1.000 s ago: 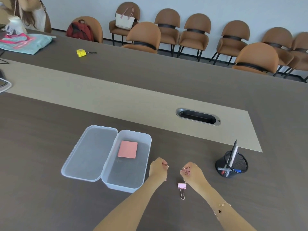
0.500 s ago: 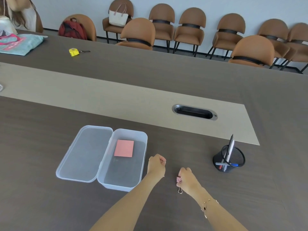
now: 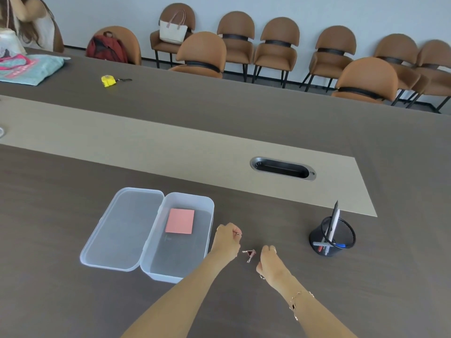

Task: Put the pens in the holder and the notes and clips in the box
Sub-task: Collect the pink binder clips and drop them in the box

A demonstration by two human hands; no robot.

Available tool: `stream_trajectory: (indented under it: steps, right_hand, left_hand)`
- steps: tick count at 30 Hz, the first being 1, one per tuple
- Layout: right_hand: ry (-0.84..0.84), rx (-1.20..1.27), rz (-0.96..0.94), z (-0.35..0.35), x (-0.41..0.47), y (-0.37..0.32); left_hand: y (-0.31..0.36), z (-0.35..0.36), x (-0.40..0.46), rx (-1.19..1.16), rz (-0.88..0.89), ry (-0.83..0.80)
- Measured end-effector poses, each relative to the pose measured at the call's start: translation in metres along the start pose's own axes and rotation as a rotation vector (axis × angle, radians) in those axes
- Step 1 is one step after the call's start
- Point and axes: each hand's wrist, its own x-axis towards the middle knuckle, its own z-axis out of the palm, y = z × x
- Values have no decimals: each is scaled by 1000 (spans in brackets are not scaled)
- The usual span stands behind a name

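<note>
A clear plastic box [image 3: 188,196] stands open near the table's front, its lid folded out to the left. A pink pad of notes [image 3: 180,220] lies inside it. My left hand [image 3: 227,240] is a closed fist just right of the box, with a small wire loop of a binder clip showing at the fingers. A dark pink binder clip [image 3: 249,254] lies on the table between my hands. My right hand [image 3: 271,263] is closed beside it, another clip's wire loop showing under the fingers. The black mesh pen holder [image 3: 341,236] at the right holds pens [image 3: 334,222].
An oval cable port [image 3: 283,168] is set in the table's beige strip behind the holder. A yellow tape measure [image 3: 108,81] and a teal cloth [image 3: 31,68] lie far left. Brown chairs [image 3: 366,79] line the far side; a person [image 3: 29,23] stands at the far left corner.
My right hand dropped from beside the left hand to the clip on the table. That clip now lies on its side, a little left of the hand. My left hand barely moved.
</note>
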Motion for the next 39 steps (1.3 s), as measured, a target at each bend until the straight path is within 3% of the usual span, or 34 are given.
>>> stream_trajectory:
  steps: [1, 2, 4, 5, 7, 8, 9, 10, 11, 12, 14, 17, 22, 25, 29, 32, 39]
  right_hand:
    - [29, -144, -72, 1, 6, 5]
    - [-87, -60, 22, -8, 7, 1]
    - [177, 124, 91, -7, 12, 4]
    - [25, 169, 51, -11, 6, 8]
    - [106, 131, -133, 8, 11, 2]
    - [176, 210, -77, -1, 16, 8]
    - [87, 280, 10, -14, 12, 11]
    - [85, 516, 81, -17, 4, 18]
    - [114, 674, 141, -16, 2, 22]
    - [-75, 835, 141, -22, 1, 21]
    - [149, 687, 11, -9, 13, 20]
    - [231, 990, 58, -43, 13, 23]
    - [379, 1243, -7, -136, 26, 14]
    - [335, 1228, -189, -190, 27, -17]
    - [197, 1030, -331, -206, 38, -86]
    - [100, 891, -266, -189, 46, -127]
    - [-55, 683, -224, -144, 59, -156]
  left_hand:
    - [2, 0, -2, 86, 9, -62]
    - [3, 4, -5, 198, 13, -129]
    - [2, 16, -12, 419, 7, -218]
    - [2, 23, -15, 527, 25, -227]
    - [-4, 39, -16, 706, 91, -217]
    - [-5, 44, -17, 762, 119, -211]
    - [-8, 51, -15, 801, 146, -201]
    - [-11, 55, -14, 821, 181, -167]
    - [-12, 58, -13, 812, 219, -114]
    - [-11, 59, -12, 806, 235, -71]
    - [-7, 58, -12, 810, 244, -35]
    - [3, 44, -8, 604, 195, -23]
    - [46, -64, 3, 331, 193, 250]
    - [32, -134, 14, 346, 26, 210]
    - [-19, -154, 6, 521, -234, -88]
    - [-58, -132, 0, 425, -272, -197]
    - [-104, -90, 4, 452, -175, -103]
